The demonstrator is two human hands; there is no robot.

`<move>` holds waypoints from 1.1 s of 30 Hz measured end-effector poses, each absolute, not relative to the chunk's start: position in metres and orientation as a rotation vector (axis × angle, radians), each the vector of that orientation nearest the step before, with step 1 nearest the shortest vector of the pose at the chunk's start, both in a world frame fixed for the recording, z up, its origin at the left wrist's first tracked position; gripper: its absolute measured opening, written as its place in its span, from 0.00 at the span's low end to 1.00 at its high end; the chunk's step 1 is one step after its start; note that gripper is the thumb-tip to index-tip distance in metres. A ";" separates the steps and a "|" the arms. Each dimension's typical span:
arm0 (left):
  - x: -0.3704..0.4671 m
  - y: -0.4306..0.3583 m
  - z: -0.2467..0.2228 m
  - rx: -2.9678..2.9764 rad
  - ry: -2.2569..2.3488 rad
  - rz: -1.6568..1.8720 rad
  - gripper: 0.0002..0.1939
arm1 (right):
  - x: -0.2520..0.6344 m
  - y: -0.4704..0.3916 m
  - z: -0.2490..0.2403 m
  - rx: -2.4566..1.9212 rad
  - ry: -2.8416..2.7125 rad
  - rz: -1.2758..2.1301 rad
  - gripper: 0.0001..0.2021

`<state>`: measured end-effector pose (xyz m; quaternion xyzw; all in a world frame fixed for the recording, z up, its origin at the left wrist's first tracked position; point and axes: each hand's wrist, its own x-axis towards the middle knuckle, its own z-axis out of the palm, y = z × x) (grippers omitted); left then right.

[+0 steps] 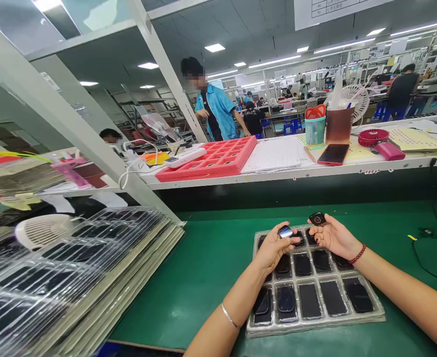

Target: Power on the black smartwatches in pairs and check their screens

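My left hand (pixel 278 246) pinches a smartwatch case (pixel 285 231) between thumb and fingers, its glossy face catching the light. In my right hand (pixel 333 235) is a second smartwatch case (pixel 317 218), held up with its dark back and round sensor showing. Both hands are over the far rows of a clear plastic tray (pixel 317 325) with square compartments. Several dark watch cases, such as one watch case (pixel 285 299) in the near row, lie in the compartments. Part of the tray's far row is hidden behind my hands.
Stacked plastic trays (pixel 102 277) full of dark pieces rise at left, with a white fan (pixel 43 231) on them. Above the green mat (pixel 203 277), a shelf holds a red foam tray (pixel 218 158), papers (pixel 274 153), a phone (pixel 333 154) and a pink fan (pixel 387 148). A co-worker (pixel 218 109) stands beyond.
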<state>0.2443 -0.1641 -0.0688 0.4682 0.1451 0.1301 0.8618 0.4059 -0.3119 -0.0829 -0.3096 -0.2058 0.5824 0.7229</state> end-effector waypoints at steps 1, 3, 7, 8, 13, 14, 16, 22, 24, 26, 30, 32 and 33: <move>0.244 -0.163 -0.069 0.981 0.302 0.271 0.27 | 0.406 -0.312 -0.083 -0.684 -0.454 1.287 0.22; 0.245 -0.161 -0.068 0.941 0.301 0.267 0.23 | 0.406 -0.312 -0.083 -0.693 -0.453 1.285 0.22; 0.245 -0.154 -0.064 0.730 0.349 0.217 0.24 | 0.407 -0.312 -0.083 -0.724 -0.441 1.282 0.22; 0.245 -0.152 -0.063 0.681 0.363 0.202 0.27 | 0.407 -0.312 -0.083 -0.721 -0.438 1.284 0.22; 0.246 -0.148 -0.063 0.612 0.362 0.159 0.31 | 0.409 -0.312 -0.083 -0.727 -0.432 1.282 0.22; 0.247 -0.148 -0.064 0.623 0.351 0.160 0.30 | 0.409 -0.313 -0.083 -0.741 -0.440 1.275 0.22; 0.247 -0.150 -0.066 0.668 0.328 0.176 0.28 | 0.408 -0.313 -0.083 -0.772 -0.472 1.251 0.21; 0.246 -0.161 -0.071 0.973 0.261 0.231 0.26 | 0.396 -0.313 -0.081 -0.904 -0.624 1.119 0.21; 0.245 -0.165 -0.071 1.065 0.239 0.231 0.29 | 0.391 -0.312 -0.082 -0.945 -0.673 1.067 0.24; 0.245 -0.167 -0.072 1.138 0.227 0.233 0.32 | 0.388 -0.310 -0.083 -0.993 -0.736 1.000 0.25; 0.245 -0.169 -0.072 1.252 0.220 0.231 0.36 | 0.384 -0.308 -0.085 -1.097 -0.844 0.879 0.23; 0.244 -0.170 -0.072 1.308 0.229 0.231 0.36 | 0.383 -0.308 -0.086 -1.149 -0.871 0.849 0.21; 0.244 -0.171 -0.071 1.341 0.238 0.234 0.36 | 0.383 -0.308 -0.086 -1.174 -0.883 0.842 0.20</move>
